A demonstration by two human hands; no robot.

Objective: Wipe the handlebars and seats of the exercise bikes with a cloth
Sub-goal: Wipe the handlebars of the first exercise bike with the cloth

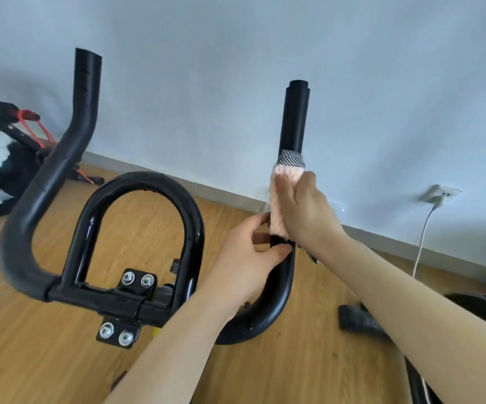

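Pink cloth (pixel 283 196) wraps the bar (pixel 295 121) right of centre; my right hand (pixel 306 208) grips it, left hand (pixel 250 255) pinches the bar below.

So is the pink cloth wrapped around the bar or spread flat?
Wrapped: the cloth encircles the right handlebar, clasped by the right hand.

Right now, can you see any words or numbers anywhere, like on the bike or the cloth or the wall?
No words or numbers can be read anywhere.
handlebar: plain black, no label.
cloth: pink with a checked edge, no writing.
wall socket: too small and blurred to show any marking.
bolted clamp: only bolts, no text.
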